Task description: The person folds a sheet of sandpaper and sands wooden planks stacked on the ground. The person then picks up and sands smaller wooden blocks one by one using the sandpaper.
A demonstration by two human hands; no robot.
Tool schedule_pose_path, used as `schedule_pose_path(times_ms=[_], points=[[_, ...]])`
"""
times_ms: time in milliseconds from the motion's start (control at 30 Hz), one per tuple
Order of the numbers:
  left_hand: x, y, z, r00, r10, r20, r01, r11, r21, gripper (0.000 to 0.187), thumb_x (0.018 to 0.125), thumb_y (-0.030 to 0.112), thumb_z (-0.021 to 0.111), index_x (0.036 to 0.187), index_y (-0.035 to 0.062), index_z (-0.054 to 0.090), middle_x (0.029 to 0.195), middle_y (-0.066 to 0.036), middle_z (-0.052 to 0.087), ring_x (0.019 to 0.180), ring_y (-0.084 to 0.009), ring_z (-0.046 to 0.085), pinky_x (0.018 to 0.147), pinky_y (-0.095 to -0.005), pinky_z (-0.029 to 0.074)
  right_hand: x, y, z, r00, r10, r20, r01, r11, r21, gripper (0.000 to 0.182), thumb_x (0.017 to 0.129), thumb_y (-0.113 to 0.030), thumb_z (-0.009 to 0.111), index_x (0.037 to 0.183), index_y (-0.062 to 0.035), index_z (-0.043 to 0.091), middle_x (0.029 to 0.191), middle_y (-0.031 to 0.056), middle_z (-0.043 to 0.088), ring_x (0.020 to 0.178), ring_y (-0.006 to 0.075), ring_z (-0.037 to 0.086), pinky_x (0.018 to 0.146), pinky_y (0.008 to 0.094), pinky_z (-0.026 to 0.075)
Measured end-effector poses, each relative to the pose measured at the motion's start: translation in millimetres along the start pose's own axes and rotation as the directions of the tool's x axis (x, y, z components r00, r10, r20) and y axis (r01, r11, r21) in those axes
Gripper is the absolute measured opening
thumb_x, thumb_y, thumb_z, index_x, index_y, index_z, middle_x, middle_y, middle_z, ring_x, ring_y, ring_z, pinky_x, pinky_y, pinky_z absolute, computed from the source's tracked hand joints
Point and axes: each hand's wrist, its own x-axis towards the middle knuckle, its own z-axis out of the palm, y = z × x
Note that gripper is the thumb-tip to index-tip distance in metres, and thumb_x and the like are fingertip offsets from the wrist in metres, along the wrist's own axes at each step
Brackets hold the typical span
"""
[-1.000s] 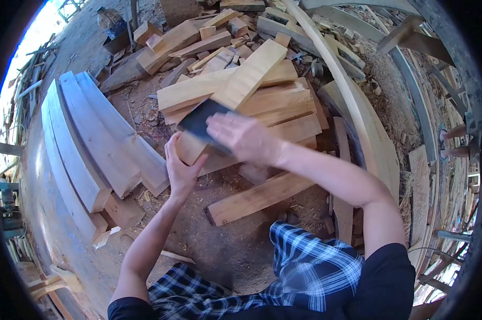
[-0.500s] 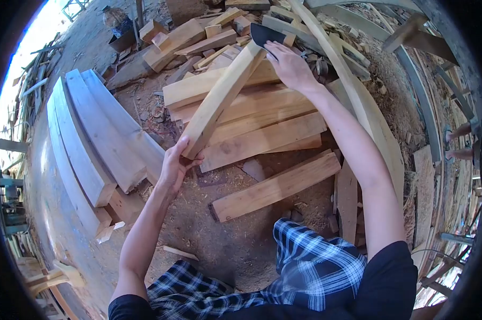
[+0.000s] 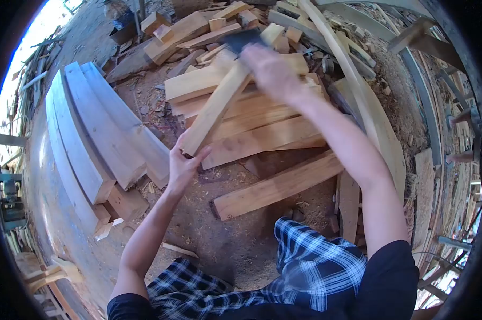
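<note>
My left hand [image 3: 184, 166] is closed around the near end of a squared length of timber [image 3: 218, 106], thumb on one side and fingers underneath. The timber slants away from me over a stack of boards [image 3: 267, 136]. My right hand [image 3: 273, 74], smeared by motion, lies over the timber's upper half. Under its fingers is a dark, flat sheet of sandpaper [image 3: 242, 40], blurred too, against the wood. The hand hides part of the sheet and of the timber.
Long pale planks [image 3: 105, 122] lie at the left. A loose board [image 3: 278, 186] rests on the ground before me. Offcuts [image 3: 182, 34] are heaped at the back, and a long curved plank [image 3: 353, 80] runs along the right. Another person's feet [image 3: 459, 157] show at far right.
My right hand and the sandpaper have slid down the timber toward me and left, uncovering its far end. The left hand keeps its hold, shifted very slightly.
</note>
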Motion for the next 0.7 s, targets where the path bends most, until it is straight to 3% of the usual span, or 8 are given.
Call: schedule_pose_path(times_ms=[33,133,200,233,333,567,633,700], points=[[2,-6,-1,1.000,0.003,-0.009,-0.003,1.000,0.006,0.067,0.078,0.010,0.080,0.134,-0.0035,0.047,0.127,-0.008,0.057,0.116,-0.0153,0.053,0.099,-0.0304,0.044,7,26,3,0.979,0.205,0.021,-0.205,0.979,0.003,0.028,0.093,-0.014,0.047,0.113,0.0023,0.057,0.113,0.0203,0.063,0.105,0.0347,0.062,0.093,0.0409,0.050],[11,-12,-4,0.985,0.156,-0.074,-0.153,0.987,0.039,0.066,0.078,0.011,0.080,0.134,-0.0034,0.047,0.123,-0.008,0.060,0.114,-0.0146,0.054,0.101,-0.0297,0.042,12,37,5,0.954,0.277,-0.113,-0.289,0.950,-0.118,0.023,0.096,-0.014,0.044,0.108,0.0020,0.056,0.104,0.0201,0.063,0.098,0.0363,0.062,0.087,0.0446,0.050],[10,-4,-2,0.973,0.180,-0.144,-0.176,0.983,0.043,0.063,0.078,0.011,0.080,0.132,-0.0032,0.051,0.120,-0.007,0.062,0.109,-0.0136,0.057,0.097,-0.0292,0.044,0,-17,-2,0.991,0.134,-0.007,-0.134,0.990,-0.036,0.029,0.091,-0.008,0.044,0.114,0.0054,0.055,0.115,0.0239,0.062,0.106,0.0380,0.060,0.094,0.0429,0.049],[9,-2,-2,0.974,0.177,-0.145,-0.174,0.984,0.033,0.063,0.078,0.011,0.080,0.132,-0.0032,0.051,0.120,-0.007,0.062,0.109,-0.0136,0.057,0.097,-0.0292,0.044,-17,-38,15,0.985,-0.099,-0.144,0.084,0.991,-0.101,0.035,0.086,-0.005,0.046,0.118,0.0065,0.056,0.121,0.0257,0.059,0.112,0.0386,0.059,0.099,0.0424,0.047],[5,3,-3,0.987,0.059,-0.149,-0.059,0.998,0.007,0.048,0.080,0.012,0.078,0.122,-0.0031,0.060,0.108,-0.006,0.067,0.098,-0.0116,0.061,0.088,-0.0271,0.048,-54,-122,-3,0.967,-0.247,-0.063,0.251,0.966,0.067,0.036,0.085,-0.010,0.052,0.117,0.0032,0.061,0.125,0.0201,0.060,0.115,0.0329,0.059,0.103,0.0408,0.046],[11,7,-16,0.994,-0.007,-0.110,0.014,0.998,0.060,0.048,0.081,0.016,0.077,0.121,-0.0039,0.060,0.108,-0.006,0.067,0.097,-0.0111,0.061,0.087,-0.0265,0.048,-27,-48,-15,0.986,-0.111,0.123,0.100,0.991,0.087,0.028,0.093,-0.018,0.055,0.113,-0.0011,0.063,0.126,0.0137,0.062,0.112,0.0273,0.062,0.101,0.0394,0.048],[8,10,-8,0.991,0.051,-0.126,-0.042,0.997,0.072,0.050,0.081,0.015,0.078,0.122,-0.0050,0.059,0.109,-0.007,0.067,0.098,-0.0115,0.061,0.088,-0.0264,0.048,-19,-30,-17,0.965,-0.062,-0.254,0.027,0.990,-0.138,0.031,0.084,-0.012,0.055,0.110,0.0015,0.063,0.115,0.0168,0.065,0.107,0.0309,0.062,0.095,0.0390,0.050],[3,8,-2,0.987,0.110,-0.114,-0.103,0.993,0.064,0.050,0.080,0.014,0.078,0.122,-0.0057,0.058,0.110,-0.008,0.067,0.099,-0.0118,0.061,0.088,-0.0263,0.047,-16,-52,-20,0.969,-0.060,-0.239,0.044,0.996,-0.075,0.032,0.084,-0.012,0.054,0.112,0.0021,0.062,0.116,0.0179,0.064,0.108,0.0319,0.061,0.097,0.0398,0.048]])
